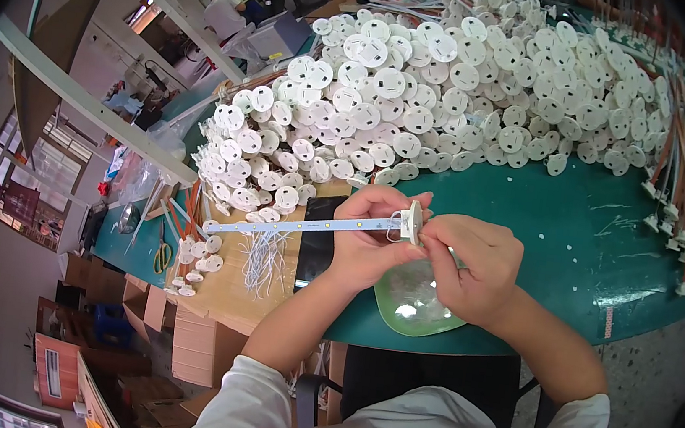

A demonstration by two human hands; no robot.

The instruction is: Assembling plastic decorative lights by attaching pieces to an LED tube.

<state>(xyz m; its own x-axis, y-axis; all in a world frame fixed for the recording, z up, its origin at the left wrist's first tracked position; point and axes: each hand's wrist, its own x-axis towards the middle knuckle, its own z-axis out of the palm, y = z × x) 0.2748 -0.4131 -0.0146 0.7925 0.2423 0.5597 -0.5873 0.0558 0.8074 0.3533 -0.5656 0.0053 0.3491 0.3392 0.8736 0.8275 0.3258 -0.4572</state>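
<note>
My left hand [369, 242] is closed around a round white cap [413, 220] and the end of a narrow LED strip [290, 227] fixed to it. The strip sticks out to the left, dotted with small yellow LEDs. Thin white wires [394, 227] loop between strip and cap. At the cap's right side, the fingers of my right hand [476, 267] are pinched together; what lies between them is too small to make out. Below both hands a green-rimmed bowl [406, 327] stands on the table, partly covered by them.
A large heap of white round caps [459, 83] fills the far side of the green table [543, 237]. Cut white wires [263, 264] lie on cardboard [273, 303] at the left, near scissors [162, 257] and a few loose caps [198, 258]. Orange-brown strips [678, 142] hang at the right. Another person [225, 16] sits far back.
</note>
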